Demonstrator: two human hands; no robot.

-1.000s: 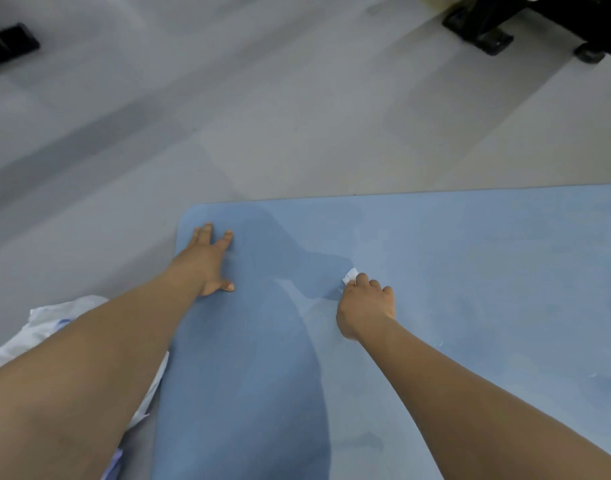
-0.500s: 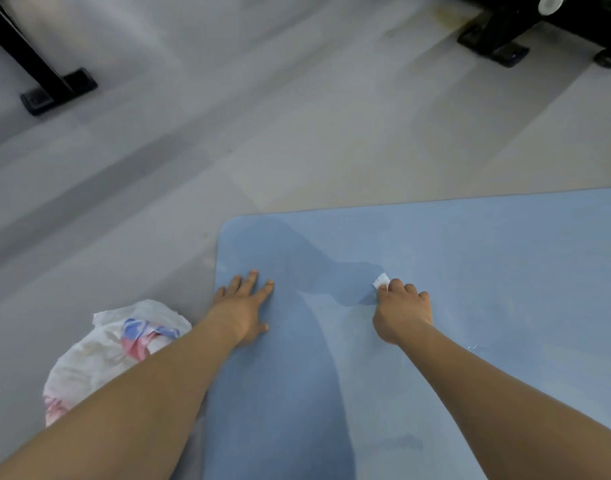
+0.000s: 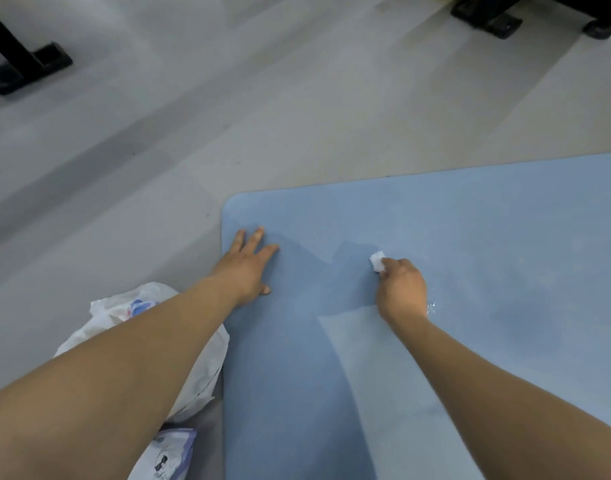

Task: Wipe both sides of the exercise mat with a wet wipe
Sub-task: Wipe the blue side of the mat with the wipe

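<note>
Flat light-blue foam exercise mat [image 3: 453, 341]: lies on the grey floor, near corner under wiping; upper face in hand, underside seemingly yet to do; next stroke calls for pressing the wipe across the paler, dry-looking patches. Left hand [image 3: 247, 268]: fingers spread flat, pressing the mat near its corner. Right hand [image 3: 401, 289]: curled, pinching a small folded white wet wipe [image 3: 377, 261] against the mat.

No text can be read; the wipes pack [image 3: 172, 455] below the left hand [image 3: 243, 268] bears only blurred blue print.
</note>
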